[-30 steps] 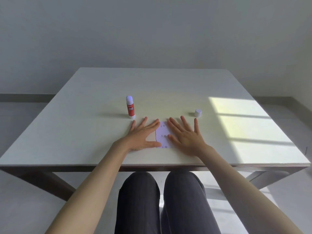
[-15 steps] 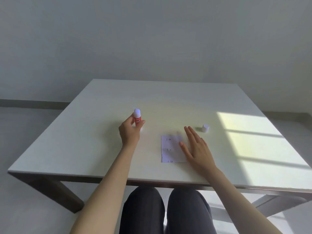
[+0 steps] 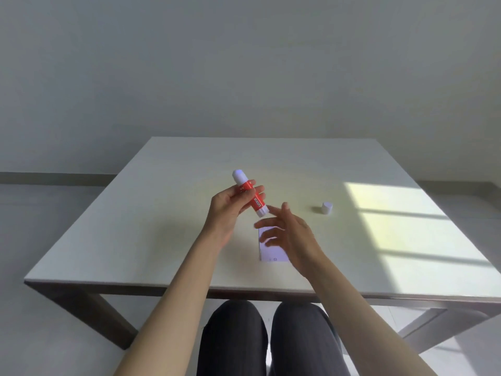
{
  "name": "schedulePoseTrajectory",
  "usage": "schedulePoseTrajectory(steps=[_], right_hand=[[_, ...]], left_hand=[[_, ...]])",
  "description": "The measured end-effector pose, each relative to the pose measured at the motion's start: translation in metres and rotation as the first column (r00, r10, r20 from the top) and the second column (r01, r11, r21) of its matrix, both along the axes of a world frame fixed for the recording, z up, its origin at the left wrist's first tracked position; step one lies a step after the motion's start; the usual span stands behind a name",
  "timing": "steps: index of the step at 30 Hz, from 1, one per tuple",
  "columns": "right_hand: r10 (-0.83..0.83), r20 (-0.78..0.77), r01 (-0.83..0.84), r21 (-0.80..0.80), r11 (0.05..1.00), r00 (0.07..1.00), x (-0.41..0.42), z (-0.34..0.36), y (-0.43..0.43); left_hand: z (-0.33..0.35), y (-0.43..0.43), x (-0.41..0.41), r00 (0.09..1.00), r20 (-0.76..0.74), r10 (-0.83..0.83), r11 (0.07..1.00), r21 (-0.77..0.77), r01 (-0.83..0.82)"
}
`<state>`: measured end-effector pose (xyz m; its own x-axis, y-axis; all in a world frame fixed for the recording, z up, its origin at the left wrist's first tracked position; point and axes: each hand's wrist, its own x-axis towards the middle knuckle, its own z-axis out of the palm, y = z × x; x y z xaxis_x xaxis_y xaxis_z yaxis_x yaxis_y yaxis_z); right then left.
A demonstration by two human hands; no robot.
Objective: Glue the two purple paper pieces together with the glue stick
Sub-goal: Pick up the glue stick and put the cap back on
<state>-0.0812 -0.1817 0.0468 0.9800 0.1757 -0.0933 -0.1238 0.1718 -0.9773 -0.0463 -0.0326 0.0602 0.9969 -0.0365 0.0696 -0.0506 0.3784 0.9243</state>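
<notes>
My left hand [image 3: 230, 206] holds the red and white glue stick [image 3: 250, 196] in the air above the table, tilted, its lower end pointing down to the right. My right hand [image 3: 288, 234] hovers just right of it with fingers spread, holding nothing, its fingertips close to the stick's lower end. The pale purple paper [image 3: 271, 249] lies flat on the table under the right hand, partly hidden by the fingers. I cannot tell the two pieces apart. A small white cap [image 3: 327, 208] stands on the table further right.
The white table [image 3: 162, 226] has its near edge just above my knees. A bright patch of sunlight [image 3: 406, 226] falls across its right side. A grey wall stands behind the table.
My left hand has lifted the glue stick off the table and tilted it. My right hand has risen off the paper toward the stick's lower end.
</notes>
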Motion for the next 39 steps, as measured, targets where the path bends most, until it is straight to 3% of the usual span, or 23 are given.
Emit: schedulePoseTrajectory(steps=[2,4,7,8,10,12,13,14,15,17,19,20,22,24,26,27,29,30,31,33,35,37,39], right_hand=[[0.183,-0.136,-0.146,0.246,0.958,0.974,0.003,0.012,0.001],[0.241,-0.149,-0.185,0.313,0.931,0.959,0.002,0.016,0.001],[0.183,-0.082,-0.149,0.312,0.938,0.980,-0.001,0.013,0.001],[0.099,-0.005,-0.096,0.227,0.969,0.995,-0.003,0.011,0.003],[-0.142,0.269,0.185,-0.142,0.972,0.953,-0.004,0.004,0.009],[-0.194,0.574,0.499,-0.440,0.747,0.795,-0.006,-0.004,0.015],[-0.172,0.647,0.561,-0.462,0.687,0.742,-0.006,-0.007,0.016],[-0.166,0.658,0.561,-0.451,0.694,0.735,-0.005,-0.009,0.016],[-0.184,0.591,0.489,-0.409,0.770,0.785,-0.004,-0.007,0.013],[-0.105,0.195,0.137,-0.159,0.978,0.975,-0.001,0.005,0.007],[0.202,-0.148,-0.170,0.207,0.963,0.968,0.001,0.013,-0.003],[0.279,-0.206,-0.211,0.302,0.930,0.938,0.001,0.014,-0.006],[0.266,-0.221,-0.160,0.405,0.900,0.938,-0.001,0.014,-0.006],[0.088,-0.076,-0.053,0.387,0.921,0.993,-0.006,0.008,0.003],[-0.213,0.273,0.218,0.010,0.976,0.938,-0.012,-0.003,0.013],[-0.265,0.460,0.395,-0.213,0.894,0.847,-0.012,-0.009,0.015],[-0.221,0.651,0.555,-0.365,0.748,0.726,-0.012,-0.015,0.017],[-0.216,0.638,0.537,-0.364,0.761,0.739,-0.013,-0.014,0.017],[-0.235,0.527,0.446,-0.319,0.836,0.817,-0.013,-0.011,0.015],[-0.113,0.058,0.114,-0.007,0.993,0.992,-0.009,0.004,0.010],[0.165,-0.254,-0.075,0.333,0.940,0.953,-0.006,0.012,0.003],[0.208,-0.279,-0.066,0.442,0.895,0.937,-0.006,0.011,0.002],[0.035,-0.150,0.032,0.420,0.907,0.988,-0.007,0.007,0.008]], left_hand=[[0.005,-0.001,-0.004,1.000,0.019,-0.017,1.000,0.024,0.017],[0.009,0.000,-0.007,0.999,0.046,-0.011,0.999,0.049,0.009],[0.013,-0.002,-0.013,0.998,0.067,0.010,0.998,0.069,-0.015],[0.015,-0.004,-0.015,0.997,0.069,0.019,0.997,0.078,-0.025],[0.017,-0.010,-0.018,0.998,0.059,0.022,0.998,0.065,-0.026],[0.018,-0.014,-0.020,0.999,0.046,0.025,0.998,0.048,-0.027],[0.018,-0.015,-0.021,0.999,0.043,0.026,0.999,0.047,-0.028],[0.019,-0.015,-0.021,0.999,0.045,0.026,0.998,0.050,-0.028],[0.019,-0.015,-0.022,0.999,0.048,0.025,0.998,0.054,-0.028],[0.020,-0.013,-0.024,0.998,0.049,0.028,0.996,0.080,-0.031],[0.019,-0.010,-0.024,0.998,0.049,0.033,0.994,0.099,-0.038],[0.018,-0.009,-0.024,0.998,0.052,0.036,0.994,0.104,-0.041],[0.018,-0.010,-0.024,0.997,0.043,0.058,0.992,0.107,-0.062],[0.019,-0.013,-0.022,0.991,0.026,0.135,0.976,0.168,-0.137],[0.018,-0.019,-0.021,0.979,0.008,0.204,0.948,0.246,-0.200],[0.018,-0.021,-0.021,0.975,0.005,0.224,0.941,0.257,-0.218],[0.019,-0.022,-0.020,0.969,0.007,0.246,0.933,0.270,-0.238],[0.019,-0.021,-0.020,0.968,0.012,0.252,0.929,0.278,-0.245],[0.019,-0.020,-0.020,0.967,0.015,0.256,0.925,0.287,-0.249],[0.018,-0.017,-0.021,0.965,0.022,0.260,0.913,0.319,-0.253],[0.019,-0.016,-0.023,0.967,0.033,0.252,0.906,0.342,-0.248],[0.020,-0.017,-0.024,0.963,0.044,0.267,0.900,0.345,-0.265],[0.022,-0.019,-0.023,0.946,0.055,0.320,0.869,0.380,-0.317]])
